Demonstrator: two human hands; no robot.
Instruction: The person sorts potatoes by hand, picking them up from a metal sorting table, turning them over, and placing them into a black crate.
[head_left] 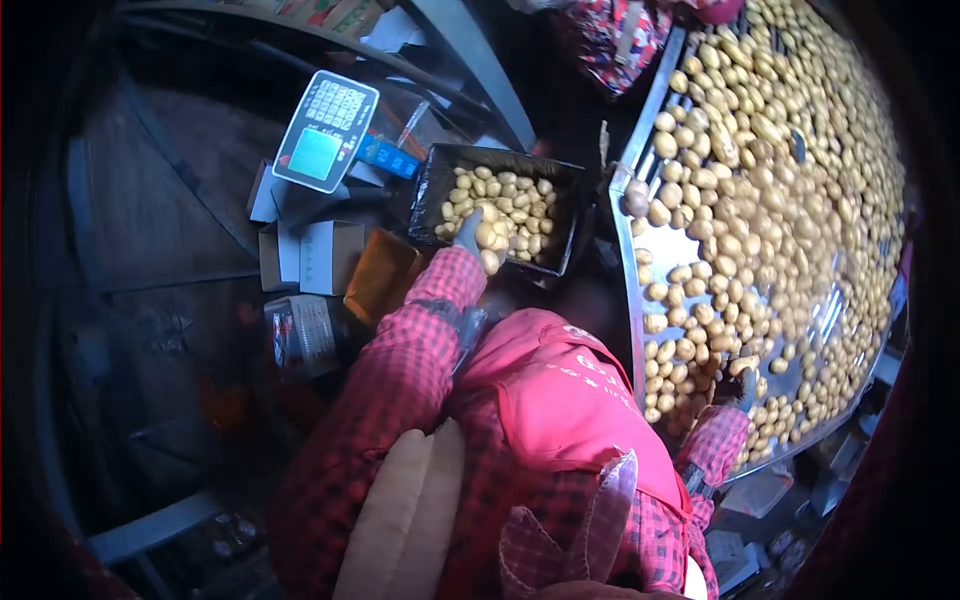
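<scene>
Over the dark-lined box point(568, 235) of potatoes point(520, 205), my left hand point(468, 232), in a grey glove, is closed around several potatoes point(488, 238) at the box's near left edge. My right hand point(740, 388), also gloved, is low among the potatoes on the metal-edged sorting table point(632, 300). Its fingers curl at a yellow-brown potato point(743, 366); part of the hand is in shadow. Both forearms wear red checked sleeves.
A scale display point(326, 130) with a lit screen stands left of the box. Below it are open cartons point(330, 257) and an orange container point(383, 275). A patterned red bag point(618, 45) lies beyond the table's left edge. Metal frame bars cross the upper left.
</scene>
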